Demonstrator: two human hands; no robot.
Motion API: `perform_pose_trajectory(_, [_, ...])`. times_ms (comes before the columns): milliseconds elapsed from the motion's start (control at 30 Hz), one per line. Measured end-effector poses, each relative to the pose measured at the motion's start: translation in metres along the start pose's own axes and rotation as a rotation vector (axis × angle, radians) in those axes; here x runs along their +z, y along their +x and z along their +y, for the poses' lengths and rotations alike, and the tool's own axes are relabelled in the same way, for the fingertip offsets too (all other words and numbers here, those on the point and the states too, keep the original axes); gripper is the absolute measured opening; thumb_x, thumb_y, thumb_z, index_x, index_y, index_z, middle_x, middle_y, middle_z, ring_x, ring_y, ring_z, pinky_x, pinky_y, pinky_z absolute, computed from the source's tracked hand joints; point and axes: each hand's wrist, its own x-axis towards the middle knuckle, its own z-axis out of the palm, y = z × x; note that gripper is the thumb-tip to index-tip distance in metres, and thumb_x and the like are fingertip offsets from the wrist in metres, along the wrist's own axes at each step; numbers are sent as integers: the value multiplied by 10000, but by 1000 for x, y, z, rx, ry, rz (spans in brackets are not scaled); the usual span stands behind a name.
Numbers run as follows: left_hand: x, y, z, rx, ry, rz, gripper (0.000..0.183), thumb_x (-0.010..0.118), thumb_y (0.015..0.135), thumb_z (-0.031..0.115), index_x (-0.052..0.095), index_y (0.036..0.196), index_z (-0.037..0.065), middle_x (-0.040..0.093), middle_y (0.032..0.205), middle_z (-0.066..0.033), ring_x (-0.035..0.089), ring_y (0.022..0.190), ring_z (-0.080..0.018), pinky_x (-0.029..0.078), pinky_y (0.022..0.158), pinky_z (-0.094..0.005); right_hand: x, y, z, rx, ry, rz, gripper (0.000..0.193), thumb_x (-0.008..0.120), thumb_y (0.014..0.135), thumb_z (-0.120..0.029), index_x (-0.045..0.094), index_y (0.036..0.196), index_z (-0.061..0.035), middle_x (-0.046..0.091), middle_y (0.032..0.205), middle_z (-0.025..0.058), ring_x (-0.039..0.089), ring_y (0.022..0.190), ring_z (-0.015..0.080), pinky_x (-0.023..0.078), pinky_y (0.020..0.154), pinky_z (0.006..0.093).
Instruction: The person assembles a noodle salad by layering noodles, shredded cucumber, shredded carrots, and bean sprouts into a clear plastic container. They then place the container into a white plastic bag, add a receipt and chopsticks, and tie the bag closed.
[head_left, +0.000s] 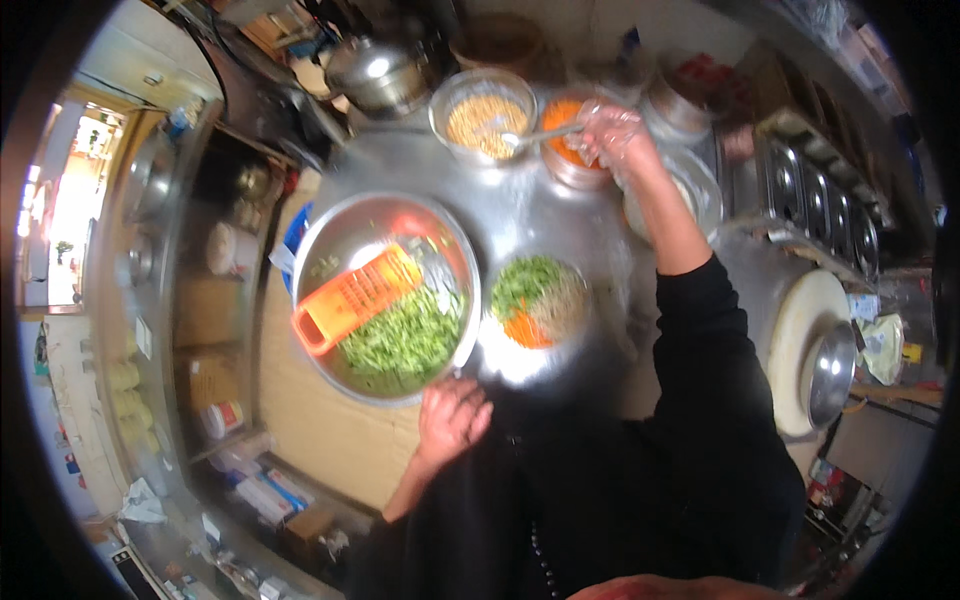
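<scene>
My right hand (617, 138), in a clear plastic glove, is closed on the handle of a metal spoon (552, 133). The spoon's head reaches into a bowl of light tan beans or nuts (488, 122). Beneath that hand stands a container of orange shreds (562, 118). My bare left hand (455, 418) has loosely curled fingers beside the near rim of a large steel basin (472, 290); whether it touches the rim is unclear. Inside the basin an orange grater (358, 298) leans over shredded green vegetable (402, 338). A smaller bowl holds leafy greens (530, 285), orange shreds and pale brownish strands.
A lidded steel pot (380, 75) stands at the far left of the steel table (400, 160). Clear bowls (690, 185) sit right of my right wrist. Farther right are steel inserts (815, 200) and a steel bowl (832, 378) on a round pale board (790, 350). Shelves line the left.
</scene>
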Motion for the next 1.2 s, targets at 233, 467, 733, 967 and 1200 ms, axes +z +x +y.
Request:
perform_pose_trajectory(233, [5,2,3,43,-80,4,236,746,717,121,644,915,42,609,1019,-95,581,934,-294,472,807,-405,-34,-128,2,-4,-406,-29,138,609,895,-139,658,916,-12,618,708,16,543,557,97,454,531,244])
perform_pose_trajectory(467, [5,11,9,65,-121,-21,188,732,713,84,640,871,38,604,1004,-101,571,944,-301,475,793,-395,-27,-219,40,-592,-712,-231,178,604,879,-93,670,1036,-43,670,892,39,635,773,137,511,657,260])
perform_pose_trajectory(733, [19,4,7,-114,-201,-51,184,719,750,108,657,905,32,611,969,-109,590,904,-305,487,794,-397,-28,-215,32,-1016,-958,-223,183,611,808,-11,666,983,-24,682,918,105,662,789,262,537,642,344])
perform_pose_trajectory(967, [85,5,-20,-1255,-1309,-97,276,557,959,293,547,1016,23,607,960,-94,630,820,-170,563,643,-302,38,-51,54,-935,-641,259,168,572,883,-77,646,1017,-7,677,911,152,652,780,269,524,676,332])
perform_pose_trajectory(1200, [108,25,-34,-1205,-1158,23,123,635,887,161,608,878,41,621,841,-44,623,750,-149,543,664,-270,75,-5,53,-556,-844,73,387,535,926,-246,557,1231,-10,620,1132,220,596,1038,348,463,912,408])
